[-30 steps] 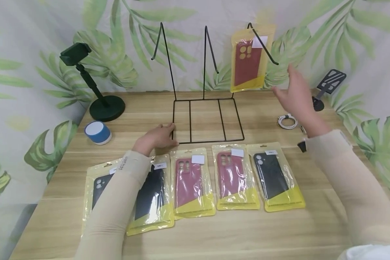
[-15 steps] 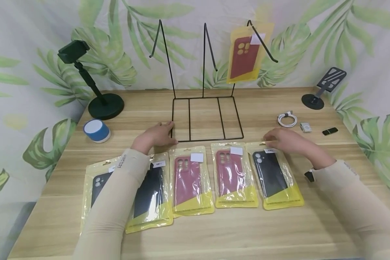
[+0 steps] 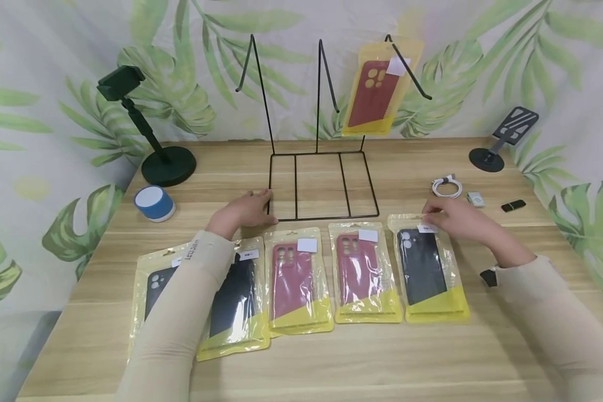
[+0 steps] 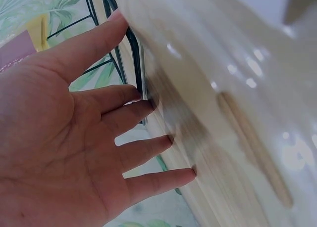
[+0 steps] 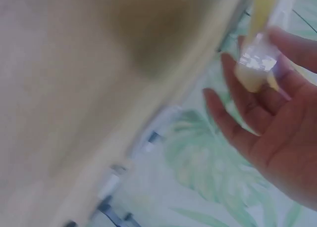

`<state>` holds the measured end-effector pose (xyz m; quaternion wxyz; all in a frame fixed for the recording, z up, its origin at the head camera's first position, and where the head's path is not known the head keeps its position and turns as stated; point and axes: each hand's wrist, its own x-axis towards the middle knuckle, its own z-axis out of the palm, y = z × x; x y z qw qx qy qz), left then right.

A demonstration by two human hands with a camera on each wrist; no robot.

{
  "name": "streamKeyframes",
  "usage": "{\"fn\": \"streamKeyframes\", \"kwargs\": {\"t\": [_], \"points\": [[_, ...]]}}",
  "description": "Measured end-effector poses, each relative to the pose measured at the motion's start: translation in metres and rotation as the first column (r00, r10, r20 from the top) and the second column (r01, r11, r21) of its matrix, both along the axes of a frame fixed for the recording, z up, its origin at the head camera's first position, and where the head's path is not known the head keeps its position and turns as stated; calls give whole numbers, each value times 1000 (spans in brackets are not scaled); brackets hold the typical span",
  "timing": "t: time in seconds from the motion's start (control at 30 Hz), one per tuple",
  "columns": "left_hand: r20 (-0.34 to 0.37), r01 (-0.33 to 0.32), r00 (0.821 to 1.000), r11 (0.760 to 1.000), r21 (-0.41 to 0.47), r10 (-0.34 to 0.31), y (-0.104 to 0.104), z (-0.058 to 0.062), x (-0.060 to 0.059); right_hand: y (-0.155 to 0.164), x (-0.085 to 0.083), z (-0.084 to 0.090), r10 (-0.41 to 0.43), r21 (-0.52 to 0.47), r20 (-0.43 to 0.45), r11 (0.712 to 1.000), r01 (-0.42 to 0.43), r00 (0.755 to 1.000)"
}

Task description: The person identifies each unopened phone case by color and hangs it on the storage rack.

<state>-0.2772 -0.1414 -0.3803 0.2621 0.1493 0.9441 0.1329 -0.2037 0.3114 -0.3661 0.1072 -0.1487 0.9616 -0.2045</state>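
My right hand (image 3: 456, 220) pinches the top corner of a yellow-edged clear bag holding a black phone case (image 3: 423, 268), rightmost in the row on the table. In the right wrist view the shiny bag corner (image 5: 257, 64) sits between thumb and fingers. My left hand (image 3: 243, 212) rests at the front left corner of a black wire display rack (image 3: 326, 218); in the left wrist view its fingers are spread, with the thumb against the wire. A bagged red phone case (image 3: 374, 95) hangs from the rack's right hook. The middle and left hooks carry nothing.
More bagged cases lie in the row: two red ones (image 3: 359, 271) (image 3: 292, 285) and black ones (image 3: 231, 296), the leftmost partly under my left sleeve. Around them stand a dark green stand (image 3: 168, 166), a blue-white cylinder (image 3: 154, 203), a coiled white cable (image 3: 447, 195) and a black phone stand (image 3: 487, 159).
My right hand has come down from the hanging bag to the rightmost bag, whose top has shifted and straightened slightly. The hanging bag has swung to the left. My left hand stays at the rack.
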Motion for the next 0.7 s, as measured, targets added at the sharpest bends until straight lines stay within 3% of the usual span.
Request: {"fn": "streamKeyframes", "kwargs": {"t": [0.17, 0.3, 0.4, 0.47, 0.57, 0.63, 0.7], "points": [[-2, -3, 1000, 1000, -5, 3, 1, -1, -1, -1, 18, 31, -21, -48, -151, 999, 14, 988], [-3, -4, 1000, 1000, -4, 4, 0, -1, -1, -7, 36, 55, -5, -119, -333, 992, -37, 943], [-1, -6, 1000, 1000, 1, 6, 0, 0, 0, -11, 44, 71, 82, -152, -519, 970, -187, 851], [0, -8, 1000, 1000, 2, 8, -1, 0, 0, -14, 43, 80, 149, -136, -642, 943, -303, 752], [-2, -9, 1000, 1000, 6, 9, 0, -1, 1, -23, 38, 94, 187, -101, -747, 916, -387, 638], [-3, -11, 1000, 1000, 10, 11, 0, -1, 1, -32, 34, 102, 169, -75, -783, 930, -361, 599], [-3, -13, 1000, 1000, 15, 13, 0, 0, 2, -46, 29, 108, 128, -88, -805, 940, -330, 580]]}}
